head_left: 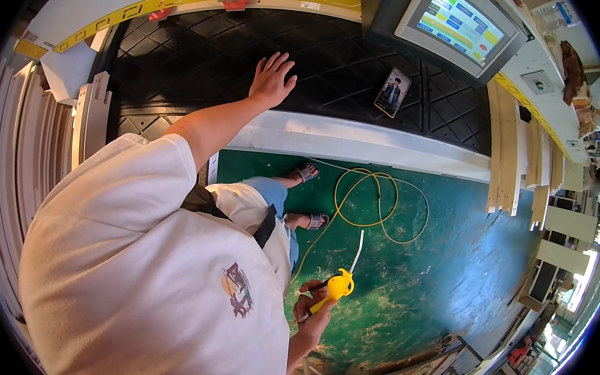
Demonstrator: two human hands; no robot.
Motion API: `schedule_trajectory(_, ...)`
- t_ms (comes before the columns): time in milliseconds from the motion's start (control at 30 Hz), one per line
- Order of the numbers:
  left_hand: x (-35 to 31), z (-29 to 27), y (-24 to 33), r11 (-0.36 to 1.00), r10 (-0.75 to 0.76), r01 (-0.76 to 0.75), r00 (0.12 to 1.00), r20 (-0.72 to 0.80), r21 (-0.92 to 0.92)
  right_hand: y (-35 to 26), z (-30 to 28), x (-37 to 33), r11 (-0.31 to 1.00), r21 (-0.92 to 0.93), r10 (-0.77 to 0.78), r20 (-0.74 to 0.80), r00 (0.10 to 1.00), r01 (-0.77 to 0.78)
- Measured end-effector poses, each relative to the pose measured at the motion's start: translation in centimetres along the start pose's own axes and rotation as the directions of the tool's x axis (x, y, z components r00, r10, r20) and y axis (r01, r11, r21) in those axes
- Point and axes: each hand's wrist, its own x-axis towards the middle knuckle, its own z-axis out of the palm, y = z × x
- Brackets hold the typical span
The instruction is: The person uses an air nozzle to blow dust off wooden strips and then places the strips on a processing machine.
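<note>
- One yellow plastic blow gun (340, 287) with a slender pale nozzle is in the right hand (314, 307), in front of the person and above the floor, apart from the table.
- The right grip is wrapped around the gun's handle; the nozzle points toward the table side, presumably held so the fingers reach the trigger, though I cannot tell whether it is pressed.
- The left hand (273, 82) has a wide grip with spread fingers and holds nothing; it is at the black, line-patterned table (333, 62), perhaps for support, though contact is unclear.
- A thin yellow hose (365, 225) lies in loose loops on the scuffed green floor (415, 277), which would leave slack for the gun; the hand hides any joint.
- A dark rectangular smartphone (392, 92) is on the table with its lit screen showing, seemingly placed for viewing.
- A grey-framed control screen (460, 25) is angled at the table's far end, apparently for easy reading.
- Beige, long flat boards (506, 154) stand grouped beside that end.
- No container's contents can be made out.
</note>
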Motion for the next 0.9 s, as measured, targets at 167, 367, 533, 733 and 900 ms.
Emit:
schedule_trajectory(167, 0.0, -0.2, 0.1, 1.000, -0.004, 0.004, 1.000, -0.001, 0.013, 0.1, -0.5, -0.6, 0.929, -0.369, 0.089, 0.169, 0.982, -0.021)
schedule_trajectory(367, 0.0, 0.0, -0.1, 1.000, 0.002, -0.002, 1.000, -0.017, 0.003, -0.3, -0.6, -0.1, 0.991, -0.131, -0.005, 0.039, 0.999, 0.010)
schedule_trajectory(533, -0.1, -0.2, 0.0, 1.000, -0.012, 0.012, 1.000, 0.000, 0.003, 0.0, -0.4, -0.4, 0.956, -0.292, 0.052, 0.129, 0.990, -0.012)
schedule_trajectory(733, 0.0, 0.0, 0.1, 1.000, -0.010, 0.010, 1.000, 0.010, 0.004, -0.4, -0.1, -0.4, 0.991, -0.132, 0.000, 0.043, 0.999, 0.006)
schedule_trajectory(900, 0.0, -0.3, 0.2, 1.000, -0.015, 0.015, 1.000, 0.012, 0.000, -0.7, 0.4, -0.5, 0.964, -0.263, -0.020, 0.045, 0.999, 0.032)
